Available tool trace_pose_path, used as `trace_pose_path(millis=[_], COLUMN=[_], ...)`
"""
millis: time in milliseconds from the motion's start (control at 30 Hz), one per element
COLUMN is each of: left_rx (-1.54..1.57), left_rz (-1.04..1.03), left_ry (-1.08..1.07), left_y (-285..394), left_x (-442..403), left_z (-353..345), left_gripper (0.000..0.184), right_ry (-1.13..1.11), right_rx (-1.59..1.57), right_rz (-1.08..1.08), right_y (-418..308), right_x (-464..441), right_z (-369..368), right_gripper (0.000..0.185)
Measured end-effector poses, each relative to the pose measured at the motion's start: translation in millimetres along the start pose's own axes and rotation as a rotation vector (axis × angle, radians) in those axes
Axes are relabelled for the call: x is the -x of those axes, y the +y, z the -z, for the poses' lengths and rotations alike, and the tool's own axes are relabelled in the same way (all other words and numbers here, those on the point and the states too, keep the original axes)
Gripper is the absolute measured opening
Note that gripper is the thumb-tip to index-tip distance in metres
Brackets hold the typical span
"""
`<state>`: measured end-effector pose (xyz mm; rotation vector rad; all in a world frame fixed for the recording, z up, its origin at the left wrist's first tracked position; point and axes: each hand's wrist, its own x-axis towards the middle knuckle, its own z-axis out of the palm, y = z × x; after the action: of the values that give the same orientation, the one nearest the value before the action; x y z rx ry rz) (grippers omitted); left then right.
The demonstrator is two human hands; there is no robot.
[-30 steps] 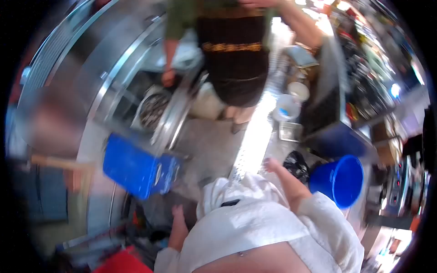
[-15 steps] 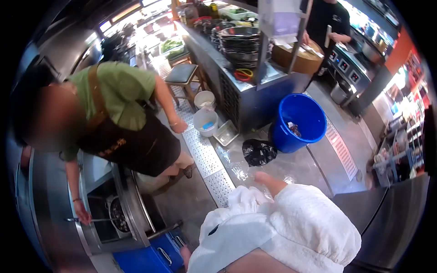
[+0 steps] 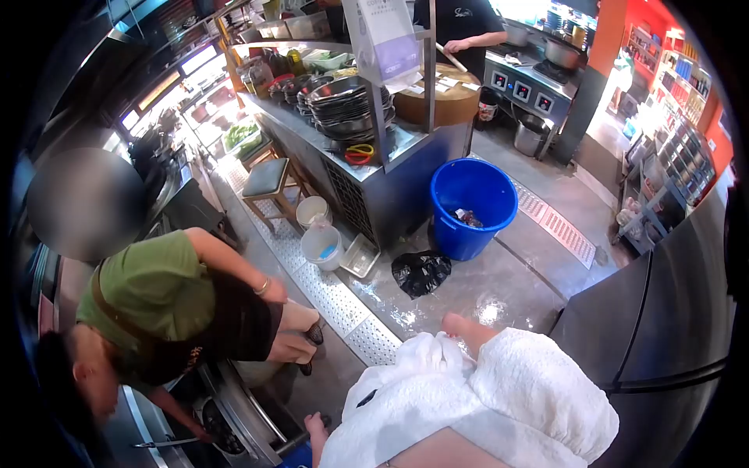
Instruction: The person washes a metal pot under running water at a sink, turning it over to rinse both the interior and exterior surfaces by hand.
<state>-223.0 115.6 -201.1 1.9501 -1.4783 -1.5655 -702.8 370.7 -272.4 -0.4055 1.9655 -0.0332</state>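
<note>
White towelling fabric (image 3: 437, 390), which looks like my own top, fills the lower middle. My right hand (image 3: 460, 326) extends past its folds above the wet floor, its fingers partly hidden beside the bunched cloth. My left hand (image 3: 314, 427) hangs at the lower left, fingers slightly apart, with nothing visible in it. Nearby on the left, a co-worker in a green shirt (image 3: 160, 277) and dark apron bends over a steel counter. That person's lower hand is near a long-handled metal tool (image 3: 165, 444) and a round pot with dark contents (image 3: 222, 427).
A blue bin (image 3: 460, 246) stands beside a black plastic bag (image 3: 421, 273). White buckets (image 3: 321, 248) and a stool (image 3: 265, 178) line the steel counter (image 3: 402, 195), which carries stacked dark pans (image 3: 351, 109). Steel doors (image 3: 671, 312) rise at right. Another person (image 3: 456, 31) works behind.
My view has shifted, and the blue bin and counter sit further left. The green-shirted co-worker has bent lower over the pot. More of my left hand shows.
</note>
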Motion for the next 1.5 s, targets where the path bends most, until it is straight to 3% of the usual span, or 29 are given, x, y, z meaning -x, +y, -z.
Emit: trace_pose_path(millis=[33, 100, 333, 400, 433, 533, 633, 700, 800, 833, 867, 900, 933, 967, 1000, 1067, 1133, 1200, 1267, 1300, 1367, 1433, 1500], left_rx=[0.003, 0.003, 0.037, 0.063, 0.080, 0.174, 0.138, 0.170, 0.056, 0.214, 0.376, 0.403, 0.164, -0.086, -0.073, -0.026, 0.087, 0.197, 0.429, 0.440, 0.669, 0.603, 0.532], left_rz=[0.000, 0.006, 0.011, -0.016, -0.056, -0.246, -0.047, 0.030, -0.078, 0.170, 0.410, 0.421, 0.387, 0.354, 0.381, 0.503, 0.494, 0.466, 0.491, 0.497, 0.277, 0.220, 0.152], left_ry=[-0.006, -0.007, 0.029, 0.050, 0.054, 0.118, 0.222, 0.331, 0.611, 0.528, 0.431, 0.456, 0.634, 0.798, 0.818, 0.894, 0.930, 0.960, 1.182, 1.186, 1.357, 1.434, 1.499], left_y=[-4.5, -15.3, -66.1, -81.6, -84.2, -114.0, -119.4, -133.1, -85.7, -69.2, -63.7, -81.4, -105.0, -125.7, -141.3, -168.5, -193.5, -187.4, -150.3, -160.4, -188.4, -177.5, -172.5], left_x=[-0.2, -2.1, 2.7, 8.5, 11.1, 12.3, 19.3, 24.1, 79.0, 99.0, 113.4, 121.3, 124.1, 128.4, 137.6, 158.7, 181.4, 196.0, 213.6, 207.4, 190.0, 180.8, 171.0], left_z=[4.2, 13.5, 36.6, 37.6, 34.8, 20.7, 10.9, 1.9, -0.3, 2.5, 1.9, -4.3, -13.0, -20.1, -23.1, -29.1, -30.0, -23.0, -11.2, -8.6, 0.6, 13.6, 38.7], left_gripper=[0.030, 0.030, 0.028, 0.028, 0.028, 0.027, 0.036, 0.043, 0.054, 0.053, 0.052, 0.052, 0.047, 0.043, 0.043, 0.039, 0.037, 0.036, 0.029, 0.029, 0.029, 0.029, 0.030], right_ry=[0.004, 0.029, 0.035, 0.063, 0.042, 0.078, -0.111, -0.187, -0.219, -0.233, -0.444, -0.554, -0.664, -0.465, -0.262, -0.345, -0.426, -0.331, -0.362, -0.388, -0.381, -0.373, -0.728], right_rx=[-0.001, 0.156, 0.203, -0.010, 0.037, 0.346, -0.167, -0.219, -0.193, -0.152, -0.272, -0.316, -0.356, -0.077, 0.196, 0.179, 0.145, 0.356, 0.292, 0.218, 0.289, 0.348, 0.130], right_rz=[-0.002, 0.204, 0.229, 0.139, 0.150, 0.424, 0.218, 0.149, 0.131, 0.142, 0.119, 0.108, 0.092, 0.150, 0.213, 0.231, 0.241, 0.337, 0.315, 0.287, 0.331, 0.371, 0.137], right_y=[-9.7, -26.3, -36.3, -39.8, -39.0, -29.4, -34.7, -52.2, -81.2, -83.4, -73.5, -82.4, -92.5, -123.3, -147.1, -166.6, -183.4, -209.6, -216.6, -219.7, -225.0, -229.6, -223.1], right_x=[24.1, 68.1, 57.2, 59.2, 57.0, 37.4, 32.6, 36.5, 39.7, 17.9, -35.3, -43.4, -49.6, -22.0, 1.9, -26.4, -37.9, -32.6, -41.3, -49.5, -30.1, -35.9, -80.5], right_z=[1.0, 6.4, -22.3, -24.6, -24.1, -15.9, -2.9, 6.3, 17.6, 21.4, 24.1, 22.1, 20.5, 15.3, 10.0, 13.0, 7.3, -1.2, -9.0, -11.0, -21.9, -34.5, -44.9], right_gripper=[0.021, 0.023, 0.022, 0.024, 0.024, 0.024, 0.020, 0.019, 0.015, 0.015, 0.018, 0.020, 0.021, 0.023, 0.025, 0.025, 0.026, 0.025, 0.025, 0.026, 0.029, 0.032, 0.017])
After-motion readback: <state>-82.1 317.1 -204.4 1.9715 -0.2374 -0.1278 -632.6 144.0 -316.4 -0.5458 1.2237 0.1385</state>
